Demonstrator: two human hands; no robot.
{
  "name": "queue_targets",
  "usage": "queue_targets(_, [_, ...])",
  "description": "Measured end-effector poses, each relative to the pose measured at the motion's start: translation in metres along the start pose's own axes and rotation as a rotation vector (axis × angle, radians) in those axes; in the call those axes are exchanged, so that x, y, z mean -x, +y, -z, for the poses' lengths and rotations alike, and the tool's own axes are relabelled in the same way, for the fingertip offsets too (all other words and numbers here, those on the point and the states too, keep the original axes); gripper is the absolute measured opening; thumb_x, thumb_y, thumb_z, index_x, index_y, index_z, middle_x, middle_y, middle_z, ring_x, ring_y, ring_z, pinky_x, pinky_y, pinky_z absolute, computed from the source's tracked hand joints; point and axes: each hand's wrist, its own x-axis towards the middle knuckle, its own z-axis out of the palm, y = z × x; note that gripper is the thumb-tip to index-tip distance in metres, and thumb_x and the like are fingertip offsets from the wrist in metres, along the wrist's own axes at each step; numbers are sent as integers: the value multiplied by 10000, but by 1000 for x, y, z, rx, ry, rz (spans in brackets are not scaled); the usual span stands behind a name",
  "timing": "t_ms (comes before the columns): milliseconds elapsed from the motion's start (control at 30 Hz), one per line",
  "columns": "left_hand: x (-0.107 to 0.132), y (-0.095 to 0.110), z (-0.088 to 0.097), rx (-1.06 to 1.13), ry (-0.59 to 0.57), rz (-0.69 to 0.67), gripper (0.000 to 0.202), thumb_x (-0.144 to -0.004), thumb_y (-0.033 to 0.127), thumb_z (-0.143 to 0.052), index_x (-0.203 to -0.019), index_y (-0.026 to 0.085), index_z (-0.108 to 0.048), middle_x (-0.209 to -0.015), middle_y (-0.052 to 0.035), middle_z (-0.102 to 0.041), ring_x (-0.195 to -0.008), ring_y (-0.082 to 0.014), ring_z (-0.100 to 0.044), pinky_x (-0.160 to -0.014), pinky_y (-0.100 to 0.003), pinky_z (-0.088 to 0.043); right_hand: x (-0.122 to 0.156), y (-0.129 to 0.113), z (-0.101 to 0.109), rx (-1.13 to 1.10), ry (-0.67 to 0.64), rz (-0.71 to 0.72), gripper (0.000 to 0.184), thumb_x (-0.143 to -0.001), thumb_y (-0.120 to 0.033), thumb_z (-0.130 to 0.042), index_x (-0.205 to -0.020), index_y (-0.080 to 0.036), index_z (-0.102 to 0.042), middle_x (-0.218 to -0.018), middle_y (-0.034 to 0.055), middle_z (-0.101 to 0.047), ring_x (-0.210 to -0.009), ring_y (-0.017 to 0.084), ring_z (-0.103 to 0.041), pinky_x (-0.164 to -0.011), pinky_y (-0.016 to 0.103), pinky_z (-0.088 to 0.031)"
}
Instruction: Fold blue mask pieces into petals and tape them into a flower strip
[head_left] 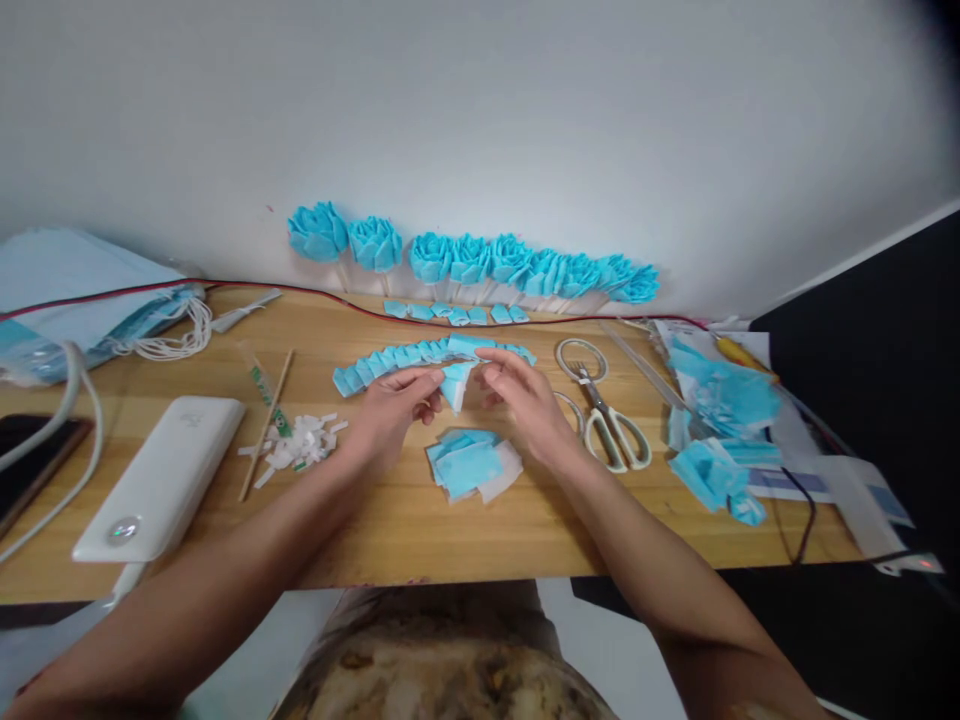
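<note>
A small blue-and-white piece of folded mask fabric (456, 386) is pinched between the thumb and fingers of my left hand (405, 398), its white tip pointing down. Beside it on the right, my right hand (525, 400) is open, its fingers curved around the piece's edge with a small gap showing. Just behind both hands runs a curved row of folded blue petals (390, 362), partly hidden by my fingers. Below them lies a loose pile of cut blue and white fabric squares (469, 466) on the wooden table (360, 540).
Several blue fabric roses (319, 232) on sticks lean against the wall. Scissors (616, 438) and tape rolls lie right, near crumpled blue scraps (724, 400). Leftward are white clippings (304, 442), a wooden stick (266, 425), a white power bank (161, 478) and bagged masks (90, 300). A red-black wire crosses behind.
</note>
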Motion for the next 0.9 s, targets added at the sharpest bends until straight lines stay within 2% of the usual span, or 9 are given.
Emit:
queue_targets(67, [0,0,0,-15,2,-9,290,-691,415,-813,-708,142,-717,-587,-16,-624,-545,-100,-530,-499,-218,-384,0,-1,0,-113,-104,-105,302,-817,-451,-655,-1013,-221,-671,-932,28,-658,-886,184,-609,-696,289,-484])
queue_targets(133, [1,-1,-1,-44,0,-26,291,-693,414,-808,-686,140,-712,-588,-16,-623,-541,-98,-519,-502,-222,-388,1,0,-2,-133,-161,-125,289,-793,-472,-697,-886,-202,-656,-843,11,-628,-816,165,-589,-673,281,-478])
queue_targets(233, [1,-4,-1,-101,2,-52,279,-718,406,-790,-685,139,-719,-585,-16,-622,-533,-96,-508,-505,-228,-391,2,3,-5,-82,-149,-82,311,-772,-477,-734,-770,-197,-598,-702,-32,-540,-674,127,-516,-609,266,-439])
queue_targets(367, [1,-8,0,-140,-2,-52,262,-743,390,-776,-704,136,-726,-588,-13,-621,-531,-91,-501,-513,-228,-394,1,7,-5,17,-132,-44,318,-777,-429,-725,-672,-202,-528,-619,-54,-482,-592,107,-464,-572,260,-386])
queue_targets(500, [1,-3,0,-72,-49,-25,331,-764,441,-760,-657,137,-687,-598,-16,-608,-545,-96,-518,-507,-227,-390,-2,7,-1,30,-144,-35,316,-792,-419,-690,-651,-208,-501,-593,-57,-482,-565,109,-478,-575,266,-405])
queue_targets(667, [1,4,-1,-9,-35,15,422,-730,524,-772,-910,144,-744,-666,-18,-628,-576,-117,-554,-477,-223,-385,-3,8,1,13,-134,-34,312,-785,-419,-690,-657,-211,-497,-610,-51,-513,-573,118,-522,-591,277,-440])
queue_targets(800, [0,0,-1,-91,-61,26,364,-676,469,-825,-775,140,-706,-600,-7,-608,-544,-108,-525,-483,-224,-396,-2,9,1,42,-146,-31,314,-784,-406,-700,-651,-209,-494,-585,-57,-496,-558,112,-504,-572,266,-403])
queue_targets(900, [0,-3,0,-105,-49,16,321,-685,426,-818,-697,139,-674,-585,-9,-612,-529,-96,-508,-505,-226,-406,0,7,0,60,-171,-31,313,-794,-408,-688,-652,-209,-491,-589,-54,-497,-561,110,-489,-567,262,-386])
